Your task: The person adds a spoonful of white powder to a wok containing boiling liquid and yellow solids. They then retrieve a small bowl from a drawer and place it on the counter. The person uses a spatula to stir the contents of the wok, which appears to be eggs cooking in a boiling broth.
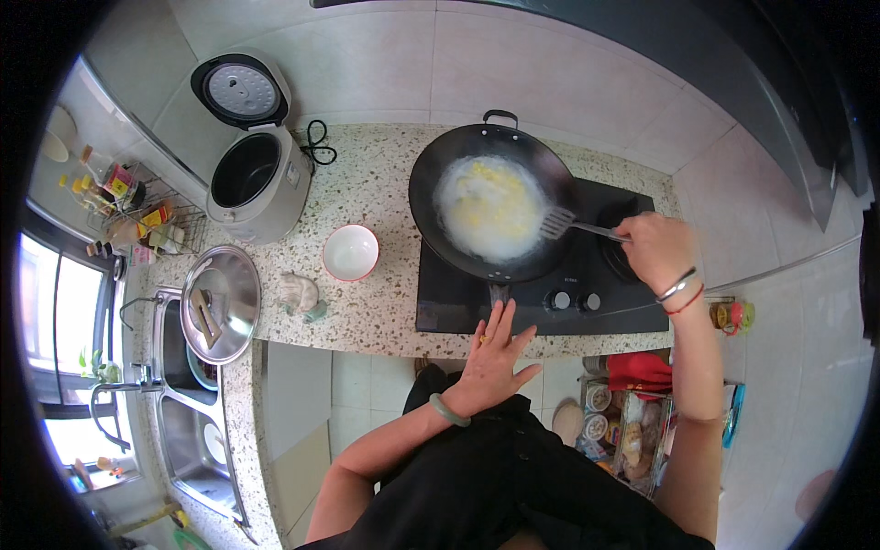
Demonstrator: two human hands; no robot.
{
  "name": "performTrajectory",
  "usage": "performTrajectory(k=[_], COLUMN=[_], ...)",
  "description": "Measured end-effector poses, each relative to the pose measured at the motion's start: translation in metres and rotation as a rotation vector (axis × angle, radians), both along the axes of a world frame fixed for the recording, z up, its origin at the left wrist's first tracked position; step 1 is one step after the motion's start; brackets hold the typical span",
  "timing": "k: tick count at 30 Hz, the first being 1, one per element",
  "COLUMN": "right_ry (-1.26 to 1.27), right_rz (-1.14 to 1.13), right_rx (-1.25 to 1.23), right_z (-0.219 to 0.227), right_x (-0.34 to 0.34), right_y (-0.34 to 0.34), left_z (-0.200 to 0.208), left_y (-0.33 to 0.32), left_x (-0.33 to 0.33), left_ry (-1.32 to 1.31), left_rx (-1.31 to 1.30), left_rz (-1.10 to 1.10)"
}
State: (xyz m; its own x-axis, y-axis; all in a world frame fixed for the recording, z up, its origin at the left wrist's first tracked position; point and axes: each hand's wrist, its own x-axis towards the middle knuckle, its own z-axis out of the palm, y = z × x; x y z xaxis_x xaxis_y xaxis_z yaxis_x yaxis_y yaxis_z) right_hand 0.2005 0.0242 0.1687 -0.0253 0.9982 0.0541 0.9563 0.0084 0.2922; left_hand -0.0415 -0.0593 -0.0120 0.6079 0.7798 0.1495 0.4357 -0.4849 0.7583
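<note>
My right hand (656, 252) is closed around the handle of a slotted metal spatula (557, 223). The spatula's head lies at the right side of a large black wok (435, 229), by the edge of the food. Inside the wok is a pale, cloudy liquid with yellow pieces (490, 197) in it. My left hand (495, 357) is spread in front of the cooktop, its fingertips by the wok's near handle (499, 291); whether they touch it I cannot tell. The wok sits on the left part of a black cooktop (541, 316) with two knobs.
Left of the wok stand a white bowl (351, 253), a small bag (299, 293) and an open rice cooker (266, 188). A metal lid (240, 275) lies near the double sink (197, 458). Bottles fill a wire rack (188, 220). A range hood (733, 92) overhangs the right side.
</note>
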Motion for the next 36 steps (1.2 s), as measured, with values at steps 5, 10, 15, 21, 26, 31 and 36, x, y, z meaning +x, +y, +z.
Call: performTrajectory(k=[5, 10, 15, 21, 26, 31, 36], right_ry=[0.103, 0.227, 0.305, 0.255, 0.208, 0.090, 0.060], right_rz=[-0.012, -0.013, 0.009, 0.254, 0.262, 0.134, 0.089], right_rx=[0.094, 0.098, 0.073, 0.185, 0.251, 0.175, 0.088], right_z=[-0.043, -0.064, -0.077, -0.077, -0.045, -0.001, 0.021], right_x=[0.001, 0.016, 0.021, 0.004, -0.004, -0.009, -0.012], right_y=[0.016, 0.031, 0.047, 0.041, 0.015, -0.012, -0.028], left_z=[0.000, 0.001, 0.000, -0.002, -0.002, -0.002, -0.005], left_y=[0.000, 0.001, 0.001, 0.000, 0.000, -0.001, -0.001], left_x=[0.001, 0.000, 0.000, 0.000, 0.000, 0.001, 0.002], left_ry=[-0.012, 0.022, 0.025, 0.027, 0.021, 0.021, 0.005], left_rx=[-0.002, 0.008, 0.005, -0.009, -0.009, 0.001, 0.045], left_rz=[0.008, -0.002, 0.004, 0.009, 0.013, 0.007, 0.012])
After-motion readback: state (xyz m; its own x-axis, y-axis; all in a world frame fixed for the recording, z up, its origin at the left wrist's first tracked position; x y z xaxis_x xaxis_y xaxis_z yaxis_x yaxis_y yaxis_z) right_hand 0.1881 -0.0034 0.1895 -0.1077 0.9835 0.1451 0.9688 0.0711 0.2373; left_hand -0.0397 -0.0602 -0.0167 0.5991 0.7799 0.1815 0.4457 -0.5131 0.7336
